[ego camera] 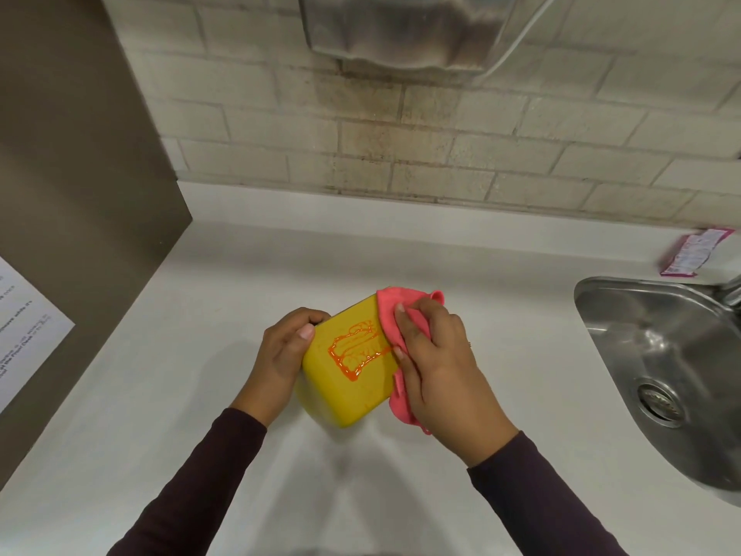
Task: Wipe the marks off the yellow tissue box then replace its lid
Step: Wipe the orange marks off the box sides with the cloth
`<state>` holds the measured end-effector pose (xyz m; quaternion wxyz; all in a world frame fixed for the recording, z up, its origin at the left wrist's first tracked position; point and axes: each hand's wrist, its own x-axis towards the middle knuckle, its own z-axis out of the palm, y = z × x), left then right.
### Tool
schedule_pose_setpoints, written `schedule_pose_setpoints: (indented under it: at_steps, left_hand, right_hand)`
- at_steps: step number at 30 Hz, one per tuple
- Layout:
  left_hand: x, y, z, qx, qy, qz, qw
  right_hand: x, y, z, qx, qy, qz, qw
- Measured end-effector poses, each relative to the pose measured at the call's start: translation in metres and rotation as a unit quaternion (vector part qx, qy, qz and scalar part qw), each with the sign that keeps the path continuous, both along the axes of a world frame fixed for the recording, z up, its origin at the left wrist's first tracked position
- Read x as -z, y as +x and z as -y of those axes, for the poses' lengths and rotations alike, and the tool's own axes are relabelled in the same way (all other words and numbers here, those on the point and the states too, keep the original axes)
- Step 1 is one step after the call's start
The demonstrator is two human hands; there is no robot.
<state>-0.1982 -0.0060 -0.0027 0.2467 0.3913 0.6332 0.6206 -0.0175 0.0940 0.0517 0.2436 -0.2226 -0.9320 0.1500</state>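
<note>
The yellow tissue box (347, 389) is tilted above the white counter, one broad face turned up. Orange scribbled marks (357, 349) cover the middle of that face. My left hand (282, 355) grips the box's left end, thumb on the top face. My right hand (437, 363) presses a pink cloth (391, 315) flat against the box's right side, touching the right edge of the marks. Part of the cloth hangs below my palm. No lid is in view.
A steel sink (665, 355) with a drain sits at the right. A pink wrapper (693, 252) lies behind it by the tiled wall. A brown panel with a paper sheet (24, 319) stands at the left. A metal dispenser (401, 30) hangs overhead.
</note>
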Motion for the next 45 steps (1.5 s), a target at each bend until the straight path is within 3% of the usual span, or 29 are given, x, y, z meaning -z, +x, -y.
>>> schedule_pose_setpoints:
  at_steps: [5,11,19,26,33,40,45]
  left_hand:
    - [0.000,-0.001,-0.001,0.006,0.011,-0.008,1.000]
    - [0.002,-0.004,-0.001,0.002,0.014,0.013,1.000]
    - [-0.003,0.000,-0.002,0.008,0.009,-0.019,1.000]
    - [-0.003,-0.001,-0.001,0.019,0.015,-0.010,1.000]
    - [-0.005,0.003,-0.003,0.012,0.013,-0.032,0.999]
    - [-0.004,0.001,-0.003,0.021,0.011,-0.028,0.999]
    - [-0.003,0.007,-0.004,0.004,0.014,-0.025,1.000]
  right_hand:
    - [-0.001,-0.016,0.009,0.050,-0.008,-0.041,0.998]
    - [0.007,0.000,0.011,-0.029,0.009,-0.041,0.999]
    - [0.000,-0.021,0.005,0.022,-0.108,-0.173,0.979]
    - [0.011,-0.013,0.020,-0.067,-0.070,-0.131,0.987]
    - [0.000,-0.027,0.016,0.039,-0.137,-0.207,0.968]
    - [0.005,-0.019,0.028,-0.062,-0.080,-0.145,0.984]
    - [0.000,-0.014,0.012,0.011,-0.124,-0.182,0.975]
